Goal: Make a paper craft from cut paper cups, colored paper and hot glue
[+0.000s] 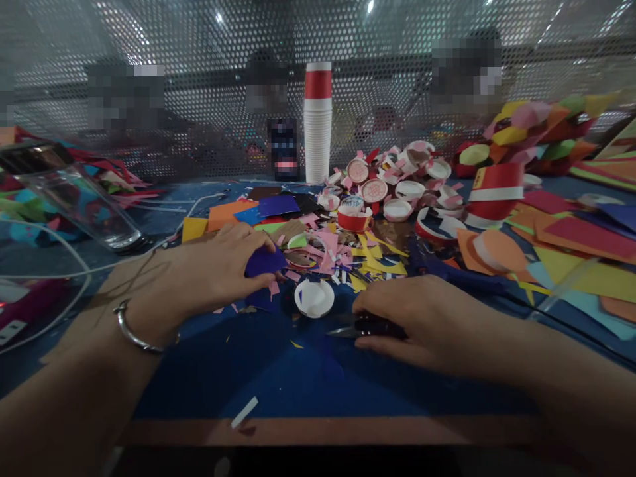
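My left hand has a piece of dark purple-blue paper between thumb and fingers, just above the table. In my right hand is a pair of scissors, its dark handles partly hidden by my fingers and the blades pointing left. Between the two hands lies a small white paper cup bottom, touched by neither. Behind it spreads a heap of pink, yellow and white paper scraps. A blue sheet rests beyond my left hand.
A tall stack of paper cups stands at the back, beside a phone. Cut cup bottoms are piled right of it. A glass bottle leans at left near a white cable. Coloured sheets cover the right.
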The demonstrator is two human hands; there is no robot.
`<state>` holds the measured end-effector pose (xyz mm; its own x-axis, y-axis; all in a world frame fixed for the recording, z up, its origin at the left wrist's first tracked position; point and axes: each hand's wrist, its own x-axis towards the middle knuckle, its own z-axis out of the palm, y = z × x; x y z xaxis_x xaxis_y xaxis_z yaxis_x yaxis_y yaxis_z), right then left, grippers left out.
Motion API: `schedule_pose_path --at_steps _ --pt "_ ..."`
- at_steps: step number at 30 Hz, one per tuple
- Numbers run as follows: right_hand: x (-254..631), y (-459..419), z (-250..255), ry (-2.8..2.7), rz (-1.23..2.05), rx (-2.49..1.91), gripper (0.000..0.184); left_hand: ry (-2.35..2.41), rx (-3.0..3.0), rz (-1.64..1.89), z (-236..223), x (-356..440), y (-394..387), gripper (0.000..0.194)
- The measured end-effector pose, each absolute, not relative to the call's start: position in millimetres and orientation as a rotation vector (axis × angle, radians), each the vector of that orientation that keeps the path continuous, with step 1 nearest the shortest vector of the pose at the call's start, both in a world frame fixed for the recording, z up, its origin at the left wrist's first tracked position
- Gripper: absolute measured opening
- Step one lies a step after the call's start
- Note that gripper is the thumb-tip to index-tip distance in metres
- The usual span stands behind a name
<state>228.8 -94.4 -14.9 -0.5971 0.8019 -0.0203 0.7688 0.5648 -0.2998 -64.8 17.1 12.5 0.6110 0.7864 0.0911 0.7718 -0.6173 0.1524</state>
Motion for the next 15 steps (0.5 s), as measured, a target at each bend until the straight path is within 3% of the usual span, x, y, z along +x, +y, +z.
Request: schedule_pose_path --at_steps 7,15 --pt "230.0 -95.6 -16.1 -2.676 0.396 -1.325 0.021 1.522 2.516 0.23 29.9 -74.3 21.9 0.035" --pt "228.6 -93.6 -16.1 -2.675 0.422 -1.342 0.021 1.547 2.723 0.352 21.1 -78.5 40.2 0.041"
